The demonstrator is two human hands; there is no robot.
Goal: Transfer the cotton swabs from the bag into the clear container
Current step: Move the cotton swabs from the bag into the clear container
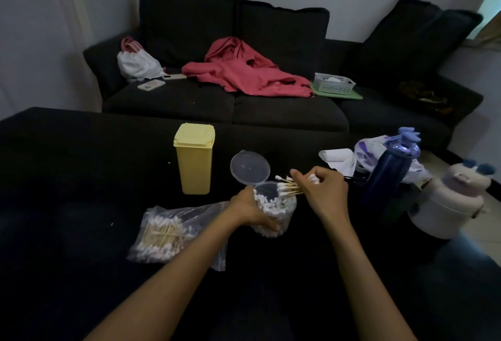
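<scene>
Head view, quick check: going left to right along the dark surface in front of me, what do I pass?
Bag of cotton swabs → yellow bin → left hand gripping the clear container → right hand holding a bunch of swabs → dark blue bottle → white jug.

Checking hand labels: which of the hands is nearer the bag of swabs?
Left. The left hand grips the container beside the bag; the right hand is beyond it.
</scene>
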